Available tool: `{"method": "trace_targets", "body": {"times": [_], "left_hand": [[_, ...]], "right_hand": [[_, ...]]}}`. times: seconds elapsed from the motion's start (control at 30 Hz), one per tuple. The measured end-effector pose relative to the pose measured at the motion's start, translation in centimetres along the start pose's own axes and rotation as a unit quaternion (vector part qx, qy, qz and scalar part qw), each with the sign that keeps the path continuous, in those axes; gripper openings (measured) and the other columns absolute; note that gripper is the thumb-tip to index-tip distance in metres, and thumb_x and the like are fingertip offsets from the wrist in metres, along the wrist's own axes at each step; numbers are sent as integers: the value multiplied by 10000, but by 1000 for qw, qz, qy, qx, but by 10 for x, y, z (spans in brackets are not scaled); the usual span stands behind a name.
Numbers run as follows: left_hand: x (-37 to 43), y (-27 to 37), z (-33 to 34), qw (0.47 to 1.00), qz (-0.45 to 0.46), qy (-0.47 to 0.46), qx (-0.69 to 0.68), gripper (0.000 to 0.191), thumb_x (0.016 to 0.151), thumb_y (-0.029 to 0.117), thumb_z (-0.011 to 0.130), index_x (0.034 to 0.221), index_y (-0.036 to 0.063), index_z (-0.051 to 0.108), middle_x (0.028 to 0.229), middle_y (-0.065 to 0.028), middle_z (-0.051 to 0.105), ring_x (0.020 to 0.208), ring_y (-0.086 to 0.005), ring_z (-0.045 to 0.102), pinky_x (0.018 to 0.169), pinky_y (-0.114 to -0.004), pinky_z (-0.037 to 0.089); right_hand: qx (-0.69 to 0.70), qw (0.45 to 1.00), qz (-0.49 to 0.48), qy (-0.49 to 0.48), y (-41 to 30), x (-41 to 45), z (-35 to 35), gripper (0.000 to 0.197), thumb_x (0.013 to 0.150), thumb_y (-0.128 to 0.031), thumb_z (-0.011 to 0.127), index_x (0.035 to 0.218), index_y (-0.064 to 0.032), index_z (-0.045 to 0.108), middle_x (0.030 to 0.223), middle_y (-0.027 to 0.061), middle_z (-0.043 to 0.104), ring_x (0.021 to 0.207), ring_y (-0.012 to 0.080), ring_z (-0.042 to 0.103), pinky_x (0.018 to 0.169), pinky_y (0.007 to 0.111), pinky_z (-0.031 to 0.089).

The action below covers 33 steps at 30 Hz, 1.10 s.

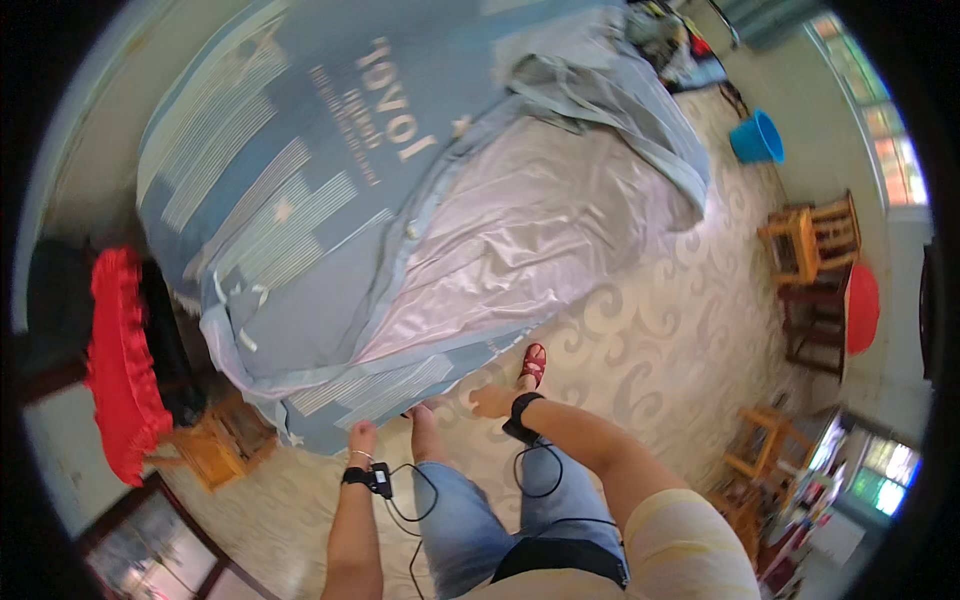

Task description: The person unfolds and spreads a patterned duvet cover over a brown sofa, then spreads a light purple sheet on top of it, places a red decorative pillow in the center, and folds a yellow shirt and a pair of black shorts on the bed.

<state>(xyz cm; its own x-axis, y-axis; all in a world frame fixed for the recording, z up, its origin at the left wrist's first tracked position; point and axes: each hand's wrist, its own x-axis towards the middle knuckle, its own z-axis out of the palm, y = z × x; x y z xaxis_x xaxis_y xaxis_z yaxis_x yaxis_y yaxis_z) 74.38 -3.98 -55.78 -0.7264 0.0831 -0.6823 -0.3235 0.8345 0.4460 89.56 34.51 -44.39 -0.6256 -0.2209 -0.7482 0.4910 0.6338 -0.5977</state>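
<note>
A blue-grey patterned duvet cover with stripes, stars and lettering is spread over a bed before me. Its near side is partly opened, showing a shiny pale pink lining and a bundled grey cloth at the far end of the opening. My left hand is curled at the cover's near edge; its fingers are hidden from me, so whether it grips the fabric is unclear. Over the floor, just off that edge, my right hand has its fingers loosely apart and holds nothing. Both wrists wear black straps with cables.
On the left, a red ruffled cloth hangs above a wooden stool. A blue bucket, a wooden chair and a red-topped stool line the right wall. A cluttered table stands at lower right. The floor has scroll patterns.
</note>
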Motion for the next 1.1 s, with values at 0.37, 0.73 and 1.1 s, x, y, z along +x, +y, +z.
{"method": "trace_targets", "body": {"times": [0.37, 0.73, 1.1], "left_hand": [[-142, 325, 212, 949, 141, -227, 164, 293, 786, 189, 609, 1015, 8, 584, 913, -104, 642, 804, -187, 603, 734, -295, 478], [-58, 269, 224, 989, -146, -4, -39, 868, 719, 182, 675, 1355, 62, 97, 1160, -220, 474, 954, -331, 543, 811, -409, 462], [-10, 434, 162, 924, 214, 196, 249, 784, 672, 149, 696, 1334, 35, 291, 1351, -218, 312, 1252, -380, 290, 1051, -420, 246]], "right_hand": [[326, 775, 294, 454, 307, -190, -32, 288, 778, -269, 542, 941, -42, 607, 906, 192, 634, 896, 372, 585, 789, 429, 462], [660, 686, 211, 222, 320, -142, -53, 363, 790, -322, 609, 1046, -72, 544, 926, 60, 608, 817, 194, 596, 696, 364, 470], [98, 892, 96, 431, 244, -83, -308, 523, 720, -247, 663, 1171, -52, 483, 1214, 150, 471, 1102, 345, 457, 911, 424, 387]]}}
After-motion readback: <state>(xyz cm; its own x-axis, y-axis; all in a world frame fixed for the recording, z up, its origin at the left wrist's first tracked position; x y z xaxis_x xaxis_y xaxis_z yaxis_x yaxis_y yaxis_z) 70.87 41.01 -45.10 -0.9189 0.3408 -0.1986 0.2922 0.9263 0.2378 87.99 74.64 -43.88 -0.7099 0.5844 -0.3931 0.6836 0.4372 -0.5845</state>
